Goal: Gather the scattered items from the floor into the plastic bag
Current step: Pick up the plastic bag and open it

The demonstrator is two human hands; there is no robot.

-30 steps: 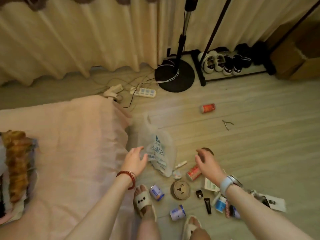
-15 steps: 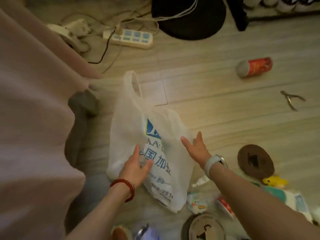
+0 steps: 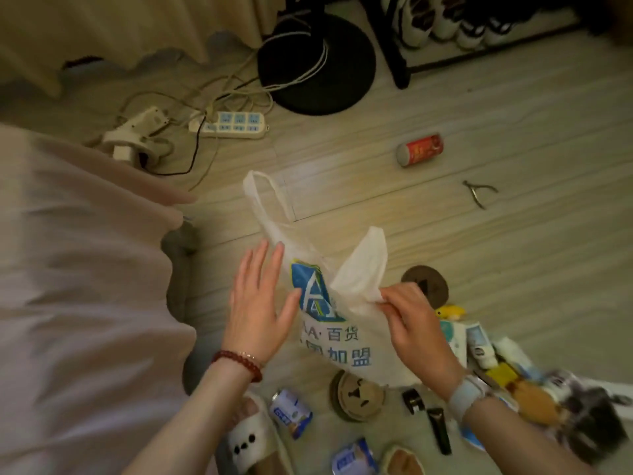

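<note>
Plastic bag: the white plastic bag (image 3: 346, 341) with a blue logo and blue printed characters stands crumpled on the wooden floor (image 3: 513, 241), between the two hands, just beside the bed (image 3: 78, 286); one handle loop sticks up at the far side, the other is pulled up toward the right.
Right hand: the right hand (image 3: 416, 323) pinches the nearer handle of the bag, fingers (image 3: 394, 298) curled tight on the plastic; a pale watch band sits on the wrist.
Left hand: the left hand (image 3: 258, 303) lies flat against the bag's left side, fingers straight and slightly spread; a red bead bracelet circles the wrist.
Far items: a red can (image 3: 420, 149) lies on its side well apart from the bag; metal nippers (image 3: 478, 193) lie near it.
Near items: a round brown disc (image 3: 426, 284) and a small yellow toy (image 3: 451, 311) lie right of the bag; a round bear-face tin (image 3: 358, 395), two blue-and-white cans (image 3: 291, 413), a black tube (image 3: 439, 430) and a heap of packets lie in front.
Background: a power strip (image 3: 233, 124), a black round stand base (image 3: 317, 63).
</note>
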